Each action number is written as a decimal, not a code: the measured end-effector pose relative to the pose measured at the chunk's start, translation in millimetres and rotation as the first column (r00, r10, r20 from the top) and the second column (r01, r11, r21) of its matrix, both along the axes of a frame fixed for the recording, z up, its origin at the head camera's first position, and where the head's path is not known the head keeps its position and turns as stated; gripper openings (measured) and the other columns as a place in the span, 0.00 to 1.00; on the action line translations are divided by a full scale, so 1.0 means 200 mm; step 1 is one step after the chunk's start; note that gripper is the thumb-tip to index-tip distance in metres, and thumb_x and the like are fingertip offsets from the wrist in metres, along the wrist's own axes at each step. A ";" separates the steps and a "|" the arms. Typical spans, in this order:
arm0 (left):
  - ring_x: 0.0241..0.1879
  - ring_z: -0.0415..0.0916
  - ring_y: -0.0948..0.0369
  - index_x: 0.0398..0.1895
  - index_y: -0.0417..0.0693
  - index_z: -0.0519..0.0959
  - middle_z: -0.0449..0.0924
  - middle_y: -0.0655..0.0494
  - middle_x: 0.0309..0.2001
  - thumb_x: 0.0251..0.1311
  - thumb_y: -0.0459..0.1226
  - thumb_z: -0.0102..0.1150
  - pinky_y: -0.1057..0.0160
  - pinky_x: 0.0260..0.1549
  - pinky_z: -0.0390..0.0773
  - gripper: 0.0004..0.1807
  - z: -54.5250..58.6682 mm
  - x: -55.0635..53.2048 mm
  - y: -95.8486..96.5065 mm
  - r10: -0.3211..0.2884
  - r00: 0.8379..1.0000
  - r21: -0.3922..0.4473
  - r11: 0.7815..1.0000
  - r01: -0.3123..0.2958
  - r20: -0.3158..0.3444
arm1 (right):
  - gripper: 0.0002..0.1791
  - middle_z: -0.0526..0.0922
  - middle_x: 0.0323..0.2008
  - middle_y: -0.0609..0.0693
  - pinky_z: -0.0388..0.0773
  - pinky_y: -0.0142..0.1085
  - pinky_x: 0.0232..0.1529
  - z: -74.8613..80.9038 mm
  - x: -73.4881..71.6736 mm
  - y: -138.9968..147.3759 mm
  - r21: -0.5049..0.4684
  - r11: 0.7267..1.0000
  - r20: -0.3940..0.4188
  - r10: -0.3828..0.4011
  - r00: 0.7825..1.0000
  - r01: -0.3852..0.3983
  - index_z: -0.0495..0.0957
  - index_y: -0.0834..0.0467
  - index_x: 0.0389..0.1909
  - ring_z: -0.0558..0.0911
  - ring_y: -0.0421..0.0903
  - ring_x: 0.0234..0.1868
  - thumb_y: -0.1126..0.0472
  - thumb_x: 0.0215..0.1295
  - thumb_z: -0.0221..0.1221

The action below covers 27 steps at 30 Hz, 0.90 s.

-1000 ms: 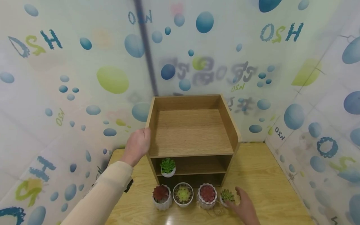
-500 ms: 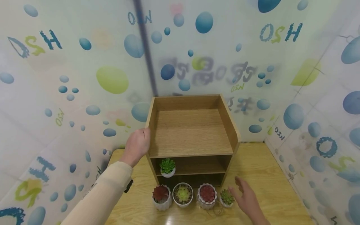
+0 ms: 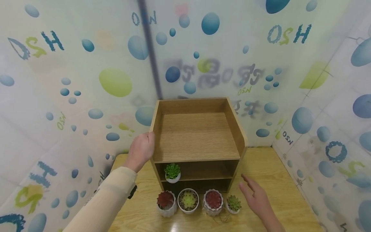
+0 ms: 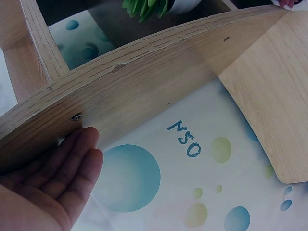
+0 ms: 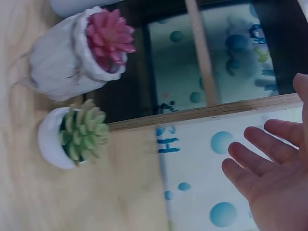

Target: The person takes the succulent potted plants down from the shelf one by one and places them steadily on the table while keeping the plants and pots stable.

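My left hand (image 3: 142, 149) holds the left side panel of a small wooden shelf (image 3: 200, 138). In the left wrist view its fingers (image 4: 79, 166) lie against the panel's outer face; the thumb is hidden there. My right hand (image 3: 256, 196) is apart from everything, fingers spread and holding nothing, to the right of a small green succulent (image 3: 233, 203) in a white pot. Left of that succulent stand a red succulent (image 3: 214, 199), a yellow-green succulent (image 3: 188, 200) and a dark red succulent (image 3: 166, 199), all in pale pots. A bright green succulent (image 3: 172, 171) sits at the left of the middle tier.
The shelf and the row of pots stand on a light wooden table (image 3: 266, 170). A patterned wall covering (image 3: 185, 48) with blue and green spots encloses the back and both sides. A thin string (image 3: 221, 219) lies by the red succulent's pot.
My right hand has let go of the small green succulent and drawn away to the right, fingers opening. The left hand and the pots have stayed in place.
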<state>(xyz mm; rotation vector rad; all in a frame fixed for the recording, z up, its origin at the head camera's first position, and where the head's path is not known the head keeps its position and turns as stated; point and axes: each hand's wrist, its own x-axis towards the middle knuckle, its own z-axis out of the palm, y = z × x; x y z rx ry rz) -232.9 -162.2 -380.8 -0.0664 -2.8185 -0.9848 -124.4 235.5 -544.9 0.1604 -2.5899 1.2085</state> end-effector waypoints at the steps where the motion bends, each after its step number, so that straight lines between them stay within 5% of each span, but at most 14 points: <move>1: 0.15 0.58 0.55 0.15 0.47 0.64 0.62 0.52 0.15 0.80 0.48 0.22 0.57 0.21 0.66 0.33 0.00 0.00 0.00 0.000 1.000 0.001 1.000 0.000 0.002 | 0.24 0.78 0.62 0.71 0.75 0.65 0.57 0.02 0.00 0.00 0.006 1.000 -0.011 -0.002 1.000 0.002 0.73 0.71 0.66 0.80 0.71 0.58 0.60 0.78 0.55; 4: 0.16 0.59 0.55 0.15 0.47 0.64 0.63 0.51 0.15 0.80 0.48 0.22 0.57 0.21 0.66 0.33 0.00 0.00 0.00 0.004 1.000 0.001 1.000 -0.004 0.004 | 0.23 0.79 0.62 0.68 0.76 0.58 0.59 0.06 -0.02 0.00 0.023 1.000 -0.037 -0.012 0.999 0.012 0.74 0.70 0.66 0.80 0.69 0.59 0.60 0.78 0.55; 7: 0.16 0.60 0.54 0.15 0.47 0.65 0.63 0.51 0.16 0.80 0.47 0.23 0.57 0.21 0.66 0.33 0.00 0.00 0.00 0.005 1.000 -0.002 1.000 -0.005 0.006 | 0.22 0.78 0.63 0.68 0.77 0.34 0.60 0.11 -0.04 0.01 0.007 1.000 -0.063 -0.007 0.998 0.007 0.74 0.70 0.65 0.81 0.67 0.59 0.61 0.79 0.54; 10: 0.16 0.60 0.54 0.15 0.47 0.65 0.64 0.50 0.16 0.80 0.47 0.23 0.57 0.22 0.66 0.32 0.01 0.00 0.00 0.006 1.000 -0.006 1.000 -0.006 0.005 | 0.21 0.78 0.63 0.67 0.65 0.14 0.54 0.16 -0.06 0.02 -0.018 1.000 -0.066 -0.009 0.998 0.007 0.74 0.70 0.66 0.81 0.66 0.58 0.61 0.80 0.52; 21: 0.16 0.58 0.55 0.14 0.47 0.63 0.62 0.51 0.15 0.80 0.47 0.22 0.57 0.21 0.65 0.32 0.01 0.00 0.01 0.007 1.000 -0.017 1.000 -0.006 0.005 | 0.22 0.79 0.64 0.65 0.58 0.11 0.55 0.35 -0.10 0.04 -0.023 1.000 -0.057 0.001 0.998 -0.003 0.74 0.66 0.68 0.78 0.65 0.63 0.58 0.83 0.47; 27: 0.16 0.59 0.55 0.15 0.47 0.64 0.63 0.51 0.15 0.80 0.47 0.22 0.57 0.21 0.66 0.33 0.01 0.00 0.00 0.003 1.000 -0.015 1.000 -0.003 0.006 | 0.23 0.79 0.62 0.68 0.71 0.15 0.49 0.42 -0.15 0.04 -0.128 0.990 -0.026 0.053 0.998 -0.055 0.72 0.69 0.69 0.81 0.28 0.52 0.59 0.84 0.45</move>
